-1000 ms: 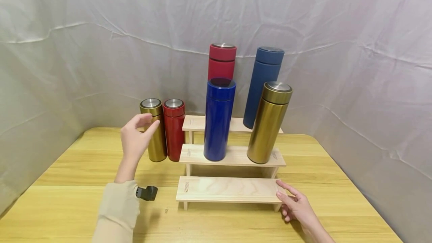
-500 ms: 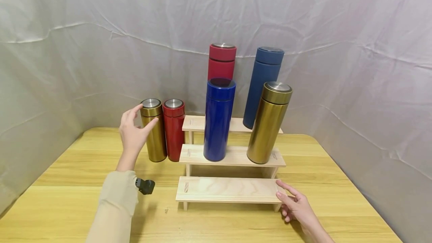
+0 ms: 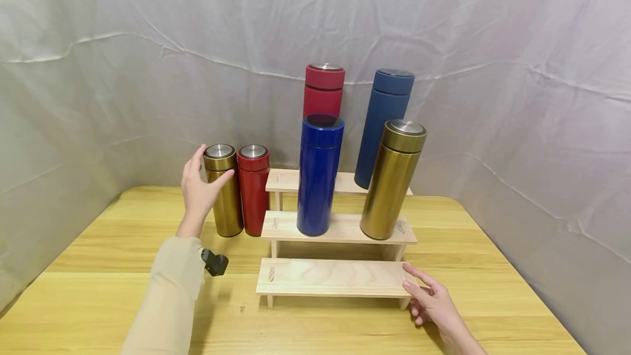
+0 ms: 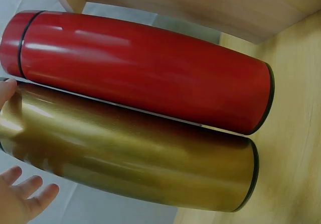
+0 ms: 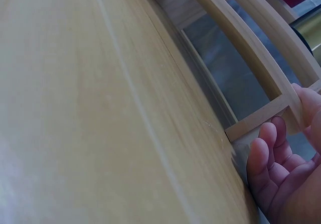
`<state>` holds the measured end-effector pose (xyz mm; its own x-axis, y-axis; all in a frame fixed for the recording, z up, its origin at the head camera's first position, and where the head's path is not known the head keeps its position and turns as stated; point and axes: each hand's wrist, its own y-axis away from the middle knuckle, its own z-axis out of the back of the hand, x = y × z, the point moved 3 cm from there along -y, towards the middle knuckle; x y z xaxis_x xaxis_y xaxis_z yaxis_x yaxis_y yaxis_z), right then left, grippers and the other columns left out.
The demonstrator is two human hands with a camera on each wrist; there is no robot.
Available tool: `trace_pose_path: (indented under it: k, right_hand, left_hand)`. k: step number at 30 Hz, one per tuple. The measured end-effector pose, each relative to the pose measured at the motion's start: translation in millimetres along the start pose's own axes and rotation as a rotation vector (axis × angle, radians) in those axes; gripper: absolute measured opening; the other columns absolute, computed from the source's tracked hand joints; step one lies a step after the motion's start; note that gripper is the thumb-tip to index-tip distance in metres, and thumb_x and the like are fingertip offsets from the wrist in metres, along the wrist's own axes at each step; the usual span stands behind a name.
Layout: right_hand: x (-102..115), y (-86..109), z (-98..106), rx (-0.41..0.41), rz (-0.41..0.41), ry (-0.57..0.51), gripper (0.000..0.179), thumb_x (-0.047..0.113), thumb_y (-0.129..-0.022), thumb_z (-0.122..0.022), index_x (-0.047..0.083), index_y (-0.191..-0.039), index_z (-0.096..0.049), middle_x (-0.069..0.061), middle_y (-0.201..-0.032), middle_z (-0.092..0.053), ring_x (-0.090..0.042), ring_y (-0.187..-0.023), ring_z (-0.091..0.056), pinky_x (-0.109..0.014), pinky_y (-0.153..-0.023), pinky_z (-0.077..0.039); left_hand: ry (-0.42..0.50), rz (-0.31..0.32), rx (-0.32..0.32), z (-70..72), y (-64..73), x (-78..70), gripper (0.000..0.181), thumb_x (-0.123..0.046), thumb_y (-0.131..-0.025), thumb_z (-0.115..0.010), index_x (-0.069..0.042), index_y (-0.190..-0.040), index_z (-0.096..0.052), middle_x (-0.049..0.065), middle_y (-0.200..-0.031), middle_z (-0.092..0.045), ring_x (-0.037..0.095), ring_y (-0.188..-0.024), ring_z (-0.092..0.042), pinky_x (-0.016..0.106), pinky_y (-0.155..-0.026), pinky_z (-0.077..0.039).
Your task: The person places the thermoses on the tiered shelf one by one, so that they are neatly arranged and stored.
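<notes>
On the table at the left stands a gold thermos bottle point(image 3: 228, 201), upright next to a red thermos bottle point(image 3: 253, 190). My left hand point(image 3: 199, 190) is spread around the gold bottle's upper part. In the left wrist view its thumb point(image 4: 6, 90) lies by the bottle's upper end, while the other fingers stand apart from its far side. My right hand point(image 3: 436, 303) holds the right end of the lowest shelf of a wooden display stand point(image 3: 340, 278) between thumb and index finger. The right wrist view shows its other fingers point(image 5: 268, 148) curled by the shelf's leg.
On the middle shelf point(image 3: 345, 227) stand a glossy blue bottle point(image 3: 317, 185) and another gold bottle point(image 3: 391, 190). Behind them, a matte red bottle point(image 3: 322, 92) and a matte blue bottle point(image 3: 382, 125) rise at the top shelf point(image 3: 286, 179). A grey curtain point(image 3: 172, 97) hangs behind the table.
My left hand has moved forward to the gold bottle at the left, and its thumb and fingers have spread wider. The right hand stays at the shelf end.
</notes>
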<state>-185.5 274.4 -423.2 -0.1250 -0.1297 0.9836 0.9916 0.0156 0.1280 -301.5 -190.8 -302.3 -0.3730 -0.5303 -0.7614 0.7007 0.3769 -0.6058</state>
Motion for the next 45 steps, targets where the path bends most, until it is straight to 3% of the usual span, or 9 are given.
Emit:
trace_pose_path:
  k: [6,11,15,24,40,45]
  right_hand:
    - [0.8,0.2,-0.8,-0.005,-0.004,-0.008,0.029,0.023,-0.086,-0.06,0.049,-0.099,-0.057,-0.002,-0.054,-0.049,-0.008,-0.043,-0.045,-0.021,-0.04,-0.042]
    - [0.9,-0.3,-1.1,-0.034,-0.008,-0.018,0.028,0.022,-0.085,-0.061,0.047,-0.099,-0.057,-0.002,-0.053,-0.048,-0.008,-0.042,-0.044,-0.021,-0.038,-0.042]
    - [1.4,-0.4,-1.1,-0.064,-0.016,-0.022,0.028,0.022,-0.084,-0.062,0.043,-0.102,-0.057,-0.003,-0.053,-0.047,-0.009,-0.042,-0.044,-0.022,-0.038,-0.042]
    - [1.9,-0.9,-0.6,-0.073,-0.018,-0.006,0.04,0.022,-0.084,-0.062,0.021,-0.123,-0.052,-0.004,-0.053,-0.046,-0.01,-0.042,-0.044,-0.022,-0.038,-0.042]
    - [-0.7,-0.2,-0.7,-0.088,-0.017,0.0,0.033,0.022,-0.084,-0.062,0.03,-0.115,-0.056,-0.004,-0.054,-0.047,-0.01,-0.042,-0.044,-0.022,-0.038,-0.042]
    - [-1.1,0.3,-1.8,-0.089,-0.013,0.001,0.042,0.021,-0.084,-0.062,0.02,-0.124,-0.052,-0.004,-0.054,-0.048,-0.01,-0.042,-0.044,-0.022,-0.037,-0.042]
  left_hand:
    - [0.014,0.018,0.032,-2.6,-2.8,2.9,0.076,-0.02,-0.071,-0.076,-0.016,-0.136,-0.037,0.018,-0.128,-0.043,0.035,-0.112,-0.042,0.05,-0.091,-0.033]
    - [0.025,0.042,0.087,-5.4,-2.5,6.0,0.078,-0.018,-0.072,-0.075,-0.021,-0.137,-0.03,0.025,-0.119,-0.049,0.039,-0.102,-0.049,0.05,-0.082,-0.041]
    - [0.004,0.03,0.095,-7.0,-2.0,8.6,0.078,-0.019,-0.073,-0.074,-0.023,-0.136,-0.028,0.027,-0.116,-0.05,0.04,-0.098,-0.051,0.052,-0.077,-0.042]
    - [-0.037,0.017,0.066,-6.9,0.0,9.8,0.077,-0.023,-0.073,-0.074,-0.024,-0.136,-0.028,0.025,-0.112,-0.053,0.039,-0.096,-0.053,0.051,-0.077,-0.042]
    - [0.011,0.025,-0.009,-2.1,4.3,10.0,0.078,-0.021,-0.068,-0.078,-0.025,-0.133,-0.036,0.023,-0.112,-0.055,0.037,-0.093,-0.055,0.047,-0.073,-0.045]
    - [0.017,0.024,-0.061,0.9,4.9,10.2,0.078,-0.02,-0.067,-0.079,-0.023,-0.133,-0.037,0.025,-0.11,-0.056,0.038,-0.093,-0.055,0.047,-0.074,-0.044]
